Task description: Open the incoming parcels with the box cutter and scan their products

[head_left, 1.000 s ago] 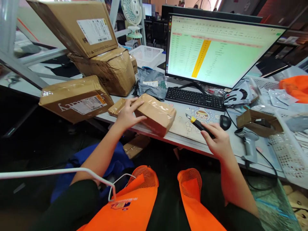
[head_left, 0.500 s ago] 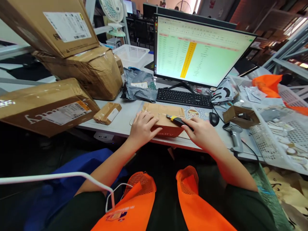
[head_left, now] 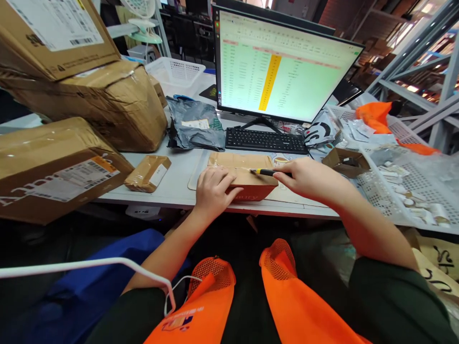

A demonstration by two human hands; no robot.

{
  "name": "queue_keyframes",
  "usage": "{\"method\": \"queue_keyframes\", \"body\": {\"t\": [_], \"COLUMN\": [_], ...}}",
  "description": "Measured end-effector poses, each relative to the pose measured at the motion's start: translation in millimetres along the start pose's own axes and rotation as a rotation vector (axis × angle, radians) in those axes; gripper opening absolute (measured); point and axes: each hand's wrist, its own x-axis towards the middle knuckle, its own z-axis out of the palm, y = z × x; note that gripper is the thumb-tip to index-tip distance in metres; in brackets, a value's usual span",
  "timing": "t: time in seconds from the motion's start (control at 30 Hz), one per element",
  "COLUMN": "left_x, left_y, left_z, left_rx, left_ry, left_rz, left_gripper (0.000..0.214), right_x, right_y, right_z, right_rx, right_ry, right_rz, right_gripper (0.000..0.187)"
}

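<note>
A small brown cardboard box (head_left: 244, 179) with a clear taped seam lies at the desk's front edge, printed lettering on its front side. My left hand (head_left: 214, 192) grips its left end, fingers over the top and thumb against the front. In my right hand (head_left: 304, 176) is a black and yellow utility knife (head_left: 265, 172), held nearly level with its tip at the taped top. Whether the blade has cut into the tape, I cannot tell.
Large cartons (head_left: 107, 100) are stacked at left, beside a small taped parcel (head_left: 147, 173). Behind the box are a grey plastic mailer (head_left: 195, 125), a keyboard (head_left: 265, 140) and a monitor (head_left: 283, 67). A white basket (head_left: 382, 191) of small items stands at right. A white cable (head_left: 89, 263) crosses low left.
My right forearm has swung outward and the knife is now more level, its tip still on the box top. My left hand stays on the box. The view has turned slightly right.
</note>
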Motion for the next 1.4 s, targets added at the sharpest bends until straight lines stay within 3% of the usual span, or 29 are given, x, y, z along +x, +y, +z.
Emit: {"method": "queue_keyframes", "body": {"t": [0.1,0.23,0.3,0.4,0.5,0.57,0.63,0.73,0.8,0.87,1.0,1.13,1.27,1.4], "left_x": [-1,-1,3,19,31,28,16,-6,-17,-21,-18,-16,-20,-21], "left_y": [1,-8,-26,-63,-85,-77,-52,-5,17,26,21,16,23,33], "left_z": [-1.3,-1.4,-0.2,0.6,-5.4,-14.5,-26.1,-42.8,-50.7,-54.9,-52.8,-47.0,-44.8,-45.7], "left_rx": [-0.030,-0.052,-0.095,-0.199,-0.258,-0.260,-0.257,-0.255,-0.217,-0.172,-0.158,-0.170,-0.188,-0.154], "left_ry": [-0.053,-0.059,-0.049,-0.025,-0.035,-0.033,-0.018,-0.082,-0.156,-0.215,-0.290,-0.232,-0.201,-0.281], "left_rz": [-0.034,-0.014,0.018,0.102,0.104,0.002,-0.116,-0.121,-0.062,-0.050,-0.028,0.013,0.036,-0.001], "left_gripper": [0.027,0.028,0.035,0.047,0.050,0.049,0.046,0.048,0.063,0.077,0.087,0.082,0.064,0.058], "right_x": [-17,-54,-65,-60,-42,-31,-23,-13,-4,6,23,31,37,52], "right_y": [28,94,123,137,113,82,46,0,-19,-28,-29,-37,-53,-59], "right_z": [-5,7,30,86,143,162,161,140,127,122,132,144,148,151], "right_rx": [-0.084,-0.205,-0.163,0.001,0.134,0.236,0.361,0.476,0.509,0.556,0.604,0.640,0.830,1.162], "right_ry": [0.036,-0.007,-0.016,0.078,0.221,0.370,0.487,0.465,0.407,0.374,0.430,0.566,0.691,0.754], "right_rz": [0.036,0.379,0.527,0.549,0.508,0.381,0.112,-0.325,-0.487,-0.556,-0.510,-0.391,-0.106,0.220], "right_gripper": [0.034,0.034,0.037,0.047,0.051,0.054,0.060,0.064,0.058,0.051,0.041,0.044,0.053,0.060]}}
